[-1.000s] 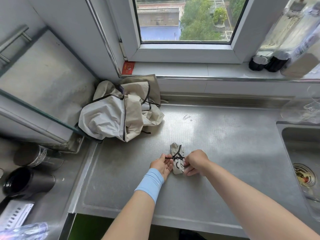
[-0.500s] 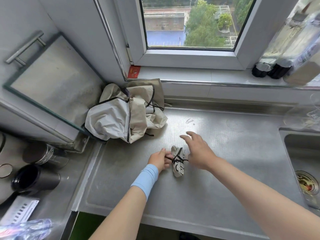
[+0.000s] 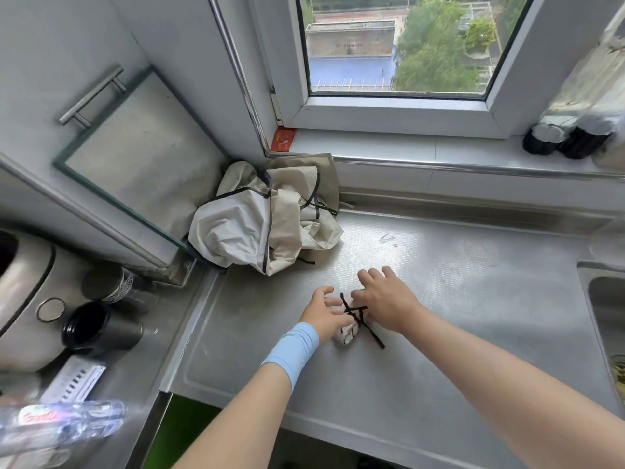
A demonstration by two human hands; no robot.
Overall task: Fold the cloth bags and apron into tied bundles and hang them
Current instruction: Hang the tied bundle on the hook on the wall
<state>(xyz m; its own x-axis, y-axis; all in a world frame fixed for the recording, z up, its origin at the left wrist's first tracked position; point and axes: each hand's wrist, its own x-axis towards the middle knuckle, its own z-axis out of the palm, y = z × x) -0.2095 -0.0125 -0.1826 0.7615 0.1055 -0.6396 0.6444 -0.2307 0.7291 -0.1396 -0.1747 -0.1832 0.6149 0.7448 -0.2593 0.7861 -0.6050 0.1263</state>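
Steel tabletop [image 3: 439, 333] below a window [image 3: 399, 45]. Back-left corner: loose pile [image 3: 263, 225] of unfolded cloth, well apart from the hands. Left hand [image 3: 323, 316]: fingers spread and relaxed, gripping nothing, touching the bundle's left side. Bundle [image 3: 346, 333]: lies on the tabletop between both hands, long axis roughly front to back, black cord [image 3: 354, 311] crossed over it. Right hand [image 3: 389, 306]: fingers straight and splayed over the bundle's far end, holding nothing. Both hands are equally near. Probable next step: pick up and hang.
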